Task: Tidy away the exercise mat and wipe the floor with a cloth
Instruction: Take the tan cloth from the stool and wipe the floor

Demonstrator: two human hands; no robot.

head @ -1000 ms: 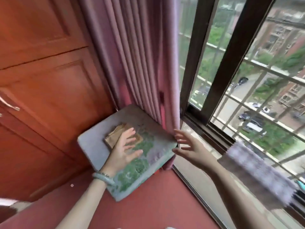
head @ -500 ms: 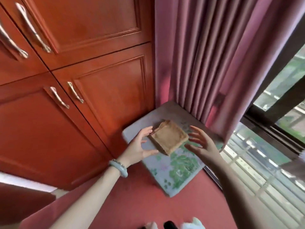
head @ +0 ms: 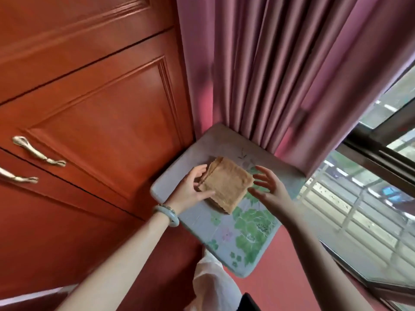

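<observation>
head view | step, likely: you are picking up the folded cloth (head: 226, 187), lying on the far half of the mat (head: 247, 241) | your left hand (head: 190, 189) is pinching its left edge | your right hand (head: 269, 189) is hovering spread-fingered just beside its right edge | next: probably calling for a 2-handed lift off the mat

I cannot see the far edge of the mat (head: 226, 232) behind the curtain (head: 258, 75); the left hand (head: 190, 189) covers one cloth (head: 226, 187) corner.
</observation>
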